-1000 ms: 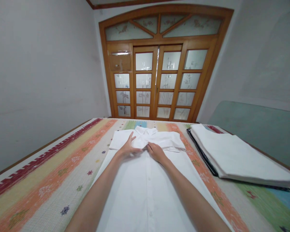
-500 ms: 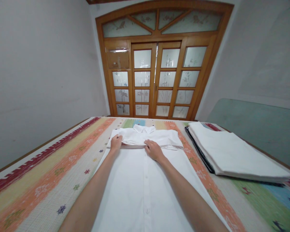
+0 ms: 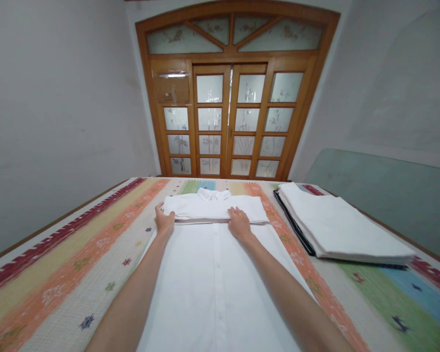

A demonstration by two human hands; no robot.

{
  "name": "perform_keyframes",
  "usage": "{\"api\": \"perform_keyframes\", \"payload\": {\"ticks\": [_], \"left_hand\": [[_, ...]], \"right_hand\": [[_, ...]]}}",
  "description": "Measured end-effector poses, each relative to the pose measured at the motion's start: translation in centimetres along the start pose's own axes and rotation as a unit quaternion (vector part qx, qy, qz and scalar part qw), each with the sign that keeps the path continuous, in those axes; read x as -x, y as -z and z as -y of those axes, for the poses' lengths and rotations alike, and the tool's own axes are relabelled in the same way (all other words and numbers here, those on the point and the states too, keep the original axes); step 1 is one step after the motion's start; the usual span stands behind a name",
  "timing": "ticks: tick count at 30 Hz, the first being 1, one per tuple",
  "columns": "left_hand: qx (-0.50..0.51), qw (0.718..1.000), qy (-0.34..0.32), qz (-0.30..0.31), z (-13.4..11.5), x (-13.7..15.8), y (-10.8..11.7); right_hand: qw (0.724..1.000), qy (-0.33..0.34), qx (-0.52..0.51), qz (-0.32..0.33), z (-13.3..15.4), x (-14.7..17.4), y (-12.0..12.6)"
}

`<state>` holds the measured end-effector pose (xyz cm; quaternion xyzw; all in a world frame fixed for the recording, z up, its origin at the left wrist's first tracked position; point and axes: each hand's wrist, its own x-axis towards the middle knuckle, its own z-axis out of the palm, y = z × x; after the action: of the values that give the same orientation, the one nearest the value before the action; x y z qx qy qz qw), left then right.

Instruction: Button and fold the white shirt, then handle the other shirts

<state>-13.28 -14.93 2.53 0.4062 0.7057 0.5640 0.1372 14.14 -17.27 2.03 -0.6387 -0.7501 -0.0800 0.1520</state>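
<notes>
A white shirt [image 3: 190, 283] of smooth, matt cloth is being supported flat, front side up, on a patterned cover [image 3: 95, 249], its collar [image 3: 213, 194] lying towards the far edge. A straight placket is being marked out down the middle by small round buttons [image 3: 220, 315]. Across the chest, just below the collar, a long rectangular band of folded sleeves [image 3: 209, 208] is being formed by layered cloth, and fine creases are being shown along its lower edge.

The left end of this band is being touched by the left hand [image 3: 165, 221], whose thumb and fingers are being held apart around the corner. The band's lower edge, right of the placket, is being touched by the right hand [image 3: 239, 225], with its fingers being kept bent over the cloth. Whether the fabric is being pinched by either hand cannot be told.

The woven-looking cover is being banded by orange, yellow, cream, green, blue and dark red stripes, dotted with star-like motifs. To the right, well apart from the hands, a flat stack of white cloth [image 3: 341, 227] is being underlain by a black layer with pale edging [image 3: 295, 225]. Beyond, patterned glass panes are being framed by arched wooden doors [image 3: 190, 112].
</notes>
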Motion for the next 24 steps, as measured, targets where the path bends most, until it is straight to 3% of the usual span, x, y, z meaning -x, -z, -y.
{"api": "perform_keyframes", "payload": {"ticks": [5,10,20,24], "left_hand": [[-0.022,0.999,-0.008,-0.042,0.5,-0.5,-0.1],[-0.043,0.998,-0.019,-0.039,0.8,-0.6,-0.3],[-0.069,0.994,-0.059,-0.055,0.9,-0.1,-0.1],[-0.078,0.992,-0.078,-0.062,0.9,0.2,-0.1]], "right_hand": [[0.997,-0.062,0.040,0.023,-5.2,0.7,0.6],[0.995,-0.063,0.034,0.070,-9.3,1.6,0.7],[0.985,-0.009,0.046,0.164,-10.8,1.1,1.2],[0.981,0.058,0.104,0.150,-11.0,0.6,1.1]]}}
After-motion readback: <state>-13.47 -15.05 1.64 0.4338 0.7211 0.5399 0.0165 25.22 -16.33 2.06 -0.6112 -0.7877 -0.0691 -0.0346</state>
